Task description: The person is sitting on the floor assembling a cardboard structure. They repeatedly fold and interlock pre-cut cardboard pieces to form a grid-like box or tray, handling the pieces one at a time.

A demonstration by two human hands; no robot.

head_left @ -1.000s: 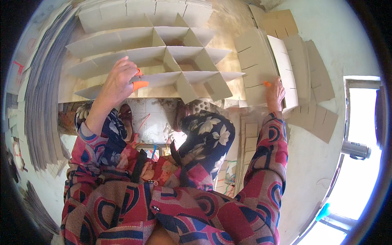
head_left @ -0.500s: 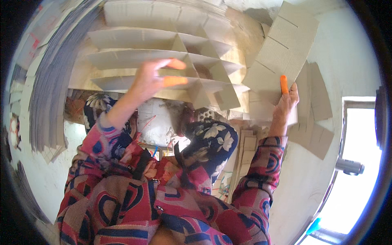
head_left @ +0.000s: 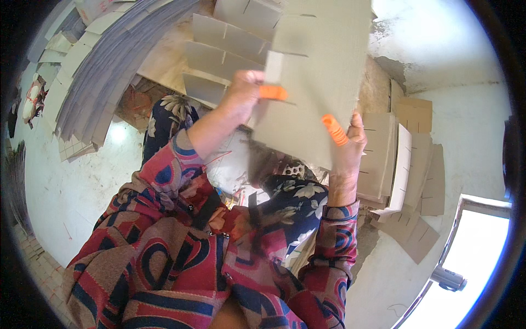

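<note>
A slotted grey cardboard sheet [head_left: 323,60] is held up in front of me, with short slits along its left side. My left hand [head_left: 245,98] closes on the left edge of this sheet, its orange-covered thumb lying on the front face. At the lower right corner my right hand [head_left: 349,147] grips the same sheet, its thumb also in an orange finger cover. Behind the sheet, partly hidden by it, stand upright rows of cardboard dividers [head_left: 219,57] on a board.
Left of the dividers rises a tall stack of cardboard strips [head_left: 118,77]. More slotted sheets [head_left: 378,159] are stacked at my right, with loose pieces [head_left: 411,233] against the wall. A bright window [head_left: 471,263] is at the lower right. My knees, in floral cloth [head_left: 298,205], are below the board.
The cardboard sheet has moved left with my right hand, now covering part of the dividers. My left hand, previously open above the dividers, has taken hold of its left edge. The view has turned.
</note>
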